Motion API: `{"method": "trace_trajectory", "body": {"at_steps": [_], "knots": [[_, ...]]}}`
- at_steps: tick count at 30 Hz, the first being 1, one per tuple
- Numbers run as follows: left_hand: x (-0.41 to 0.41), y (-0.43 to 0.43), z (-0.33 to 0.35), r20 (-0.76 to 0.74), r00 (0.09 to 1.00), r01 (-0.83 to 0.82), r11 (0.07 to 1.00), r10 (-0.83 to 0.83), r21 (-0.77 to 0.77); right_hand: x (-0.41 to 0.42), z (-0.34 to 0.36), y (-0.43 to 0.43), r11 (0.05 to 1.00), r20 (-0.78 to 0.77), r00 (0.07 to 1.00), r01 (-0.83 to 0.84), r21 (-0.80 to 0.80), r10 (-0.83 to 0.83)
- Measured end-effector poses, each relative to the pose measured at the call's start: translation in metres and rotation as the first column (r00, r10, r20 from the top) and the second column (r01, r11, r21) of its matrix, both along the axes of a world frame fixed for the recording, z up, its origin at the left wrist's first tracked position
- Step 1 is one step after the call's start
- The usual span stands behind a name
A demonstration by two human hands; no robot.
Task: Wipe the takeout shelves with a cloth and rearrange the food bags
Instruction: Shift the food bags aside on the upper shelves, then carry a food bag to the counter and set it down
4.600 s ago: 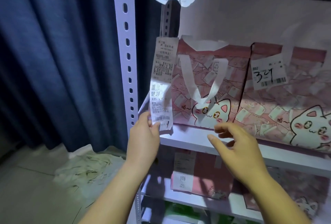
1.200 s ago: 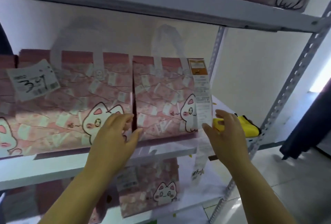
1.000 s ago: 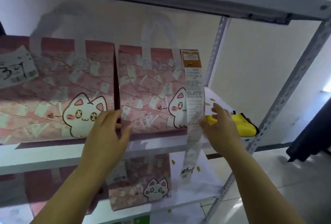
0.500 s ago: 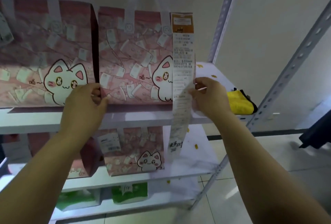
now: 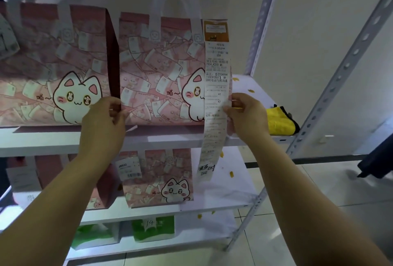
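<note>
On the middle shelf [image 5: 42, 138] I count two pink cat-print bags: the left bag [image 5: 53, 69] stands just beside the right bag [image 5: 161, 74]. My left grip [image 5: 102, 125] is clenched on the right bag's lower left edge. Below it, a third pink bag [image 5: 157, 180] carries a white label [image 5: 128, 168] reading "J8022", and a fourth is half hidden behind my left arm. Two green bags sit on the lowest shelf, and the right one [image 5: 153, 228] is marked "14". A long receipt [image 5: 215, 95] with an orange header hangs down the right bag's right edge, and "JD354444" is legible on it. My right grip [image 5: 248, 116] clasps that edge. One yellow cloth [image 5: 278, 121] lies near it on the shelf.
</note>
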State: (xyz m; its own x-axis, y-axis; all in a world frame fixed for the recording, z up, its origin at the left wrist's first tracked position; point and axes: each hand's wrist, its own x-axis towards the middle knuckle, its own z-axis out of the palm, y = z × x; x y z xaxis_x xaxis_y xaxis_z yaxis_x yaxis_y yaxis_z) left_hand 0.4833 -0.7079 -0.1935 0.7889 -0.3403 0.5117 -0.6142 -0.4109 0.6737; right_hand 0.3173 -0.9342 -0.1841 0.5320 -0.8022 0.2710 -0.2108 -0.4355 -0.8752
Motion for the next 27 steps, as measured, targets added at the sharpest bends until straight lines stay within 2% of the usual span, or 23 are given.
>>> {"method": "trace_trajectory", "body": {"at_steps": [3, 8, 11, 17, 22, 27], "knots": [[-0.010, -0.001, 0.002, -0.007, 1.000, 0.022, 0.998, -0.023, -0.054, -0.008, 0.000, 0.004, 0.999, 0.058, 0.998, 0.028, 0.047, -0.031], [-0.025, 0.013, 0.008, -0.014, 0.996, 0.087, 0.985, -0.090, -0.149, -0.036, 0.009, 0.023, 0.997, 0.173, 0.984, 0.046, -0.066, -0.034], [-0.036, 0.027, 0.015, -0.026, 0.991, 0.125, 0.972, -0.133, -0.200, -0.058, 0.013, 0.041, 1.000, 0.254, 0.967, 0.002, -0.020, 0.003], [-0.070, 0.070, 0.022, 0.022, 0.964, 0.267, 0.951, -0.267, -0.158, -0.109, 0.009, 0.097, 1.000, 0.311, 0.950, 0.009, 0.014, -0.013], [-0.103, 0.106, 0.020, -0.009, 0.933, 0.353, 0.918, -0.360, -0.180, -0.163, -0.002, 0.148, 0.997, 0.342, 0.937, 0.058, 0.048, -0.071], [-0.149, 0.105, 0.011, -0.070, 0.859, 0.484, 0.849, -0.507, -0.211, -0.231, -0.011, 0.178, 0.985, 0.352, 0.920, 0.158, 0.066, -0.171]]}}
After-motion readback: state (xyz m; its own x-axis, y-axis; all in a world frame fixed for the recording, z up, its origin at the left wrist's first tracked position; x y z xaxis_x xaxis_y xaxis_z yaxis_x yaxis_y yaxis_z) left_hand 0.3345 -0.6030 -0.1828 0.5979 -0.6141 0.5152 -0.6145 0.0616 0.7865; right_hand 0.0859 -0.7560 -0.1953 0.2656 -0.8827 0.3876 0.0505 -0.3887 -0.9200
